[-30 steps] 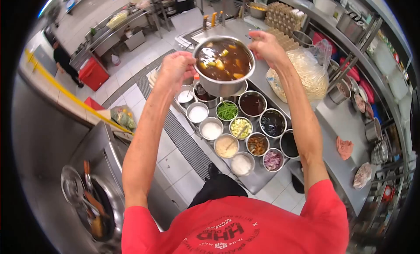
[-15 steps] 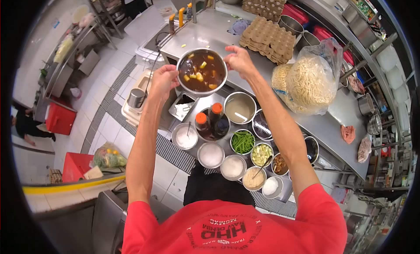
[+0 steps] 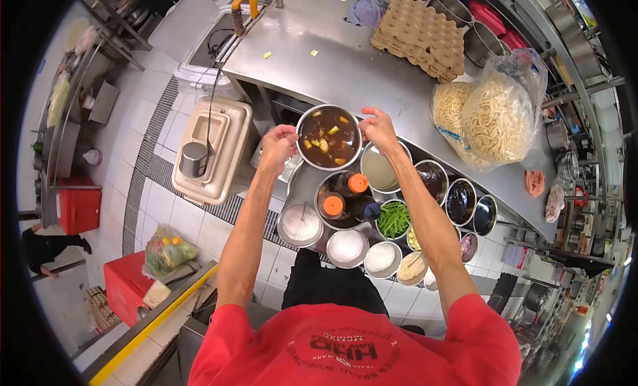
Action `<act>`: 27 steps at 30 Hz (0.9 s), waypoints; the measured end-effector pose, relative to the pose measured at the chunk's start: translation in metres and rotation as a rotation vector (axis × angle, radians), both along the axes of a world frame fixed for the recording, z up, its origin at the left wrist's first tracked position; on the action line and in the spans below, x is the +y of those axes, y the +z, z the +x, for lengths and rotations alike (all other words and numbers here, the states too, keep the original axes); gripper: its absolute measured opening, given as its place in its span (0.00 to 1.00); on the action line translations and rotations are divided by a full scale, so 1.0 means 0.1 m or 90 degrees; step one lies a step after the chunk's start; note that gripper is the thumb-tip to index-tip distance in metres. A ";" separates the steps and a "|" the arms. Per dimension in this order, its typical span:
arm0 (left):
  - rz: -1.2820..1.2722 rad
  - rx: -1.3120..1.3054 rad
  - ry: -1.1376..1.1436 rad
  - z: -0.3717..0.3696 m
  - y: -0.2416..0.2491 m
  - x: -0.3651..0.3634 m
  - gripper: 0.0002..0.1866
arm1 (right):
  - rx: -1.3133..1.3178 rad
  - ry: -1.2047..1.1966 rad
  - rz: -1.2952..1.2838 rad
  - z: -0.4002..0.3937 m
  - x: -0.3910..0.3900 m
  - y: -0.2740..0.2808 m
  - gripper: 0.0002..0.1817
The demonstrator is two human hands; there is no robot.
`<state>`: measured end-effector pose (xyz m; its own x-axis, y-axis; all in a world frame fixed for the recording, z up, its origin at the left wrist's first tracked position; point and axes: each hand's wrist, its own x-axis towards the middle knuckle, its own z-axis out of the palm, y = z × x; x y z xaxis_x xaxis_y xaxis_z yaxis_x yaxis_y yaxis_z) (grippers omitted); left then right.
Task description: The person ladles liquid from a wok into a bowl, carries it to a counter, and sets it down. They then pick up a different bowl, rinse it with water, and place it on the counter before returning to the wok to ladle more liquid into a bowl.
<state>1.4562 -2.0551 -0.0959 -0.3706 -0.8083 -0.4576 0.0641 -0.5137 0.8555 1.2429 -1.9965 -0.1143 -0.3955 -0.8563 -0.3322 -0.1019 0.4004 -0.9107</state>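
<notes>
A round metal bowl (image 3: 327, 168) is held up between my two hands, full of dark brown liquid (image 3: 335, 147) with yellow-green chunks floating in it. My left hand (image 3: 280, 145) pinches its left rim. On the opposite side, my right hand (image 3: 377, 129) has its fingers closed at the rim. Just below the bowl, bottles with orange caps (image 3: 358, 183) stand in a metal container. A pot of cloudy liquid (image 3: 380, 173) sits under my right wrist. Closer to me are cut green vegetables (image 3: 393, 220) and bowls of white granules (image 3: 345, 246).
A steel counter (image 3: 299, 60) carries stacked egg trays (image 3: 422, 37) and bagged noodles (image 3: 498, 120). A beige lidded container (image 3: 212, 150) with a metal cup (image 3: 194, 159) on top stands left. Pots of dark liquid (image 3: 460, 201) line the right. Another person (image 3: 50, 250) is at far left.
The view has shifted, and the bowl now appears lower and nearer the seasoning containers. Both hands keep their hold on its rim.
</notes>
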 end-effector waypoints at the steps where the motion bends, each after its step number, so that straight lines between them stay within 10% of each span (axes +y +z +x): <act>1: 0.005 -0.003 -0.014 -0.01 -0.03 0.01 0.04 | -0.016 -0.015 0.015 0.00 0.02 -0.02 0.24; 14: 0.046 -0.016 -0.055 -0.21 -0.20 0.04 0.05 | 0.014 -0.059 0.039 -0.15 0.17 -0.32 0.24; 18: 0.011 0.173 -0.056 -0.05 0.11 0.04 0.07 | 0.310 0.075 -0.176 -0.19 0.12 -0.67 0.18; 20: 0.014 0.000 0.048 0.05 0.37 0.04 0.04 | 0.416 0.155 -0.295 -0.12 0.03 -0.72 0.15; 22: -0.096 -0.100 0.061 0.23 0.70 0.09 0.04 | 0.054 0.010 -0.033 0.01 0.09 -0.39 0.15; 27: -0.066 -0.130 0.060 0.34 0.79 0.07 0.09 | 0.000 -0.011 -0.010 0.05 0.11 -0.17 0.22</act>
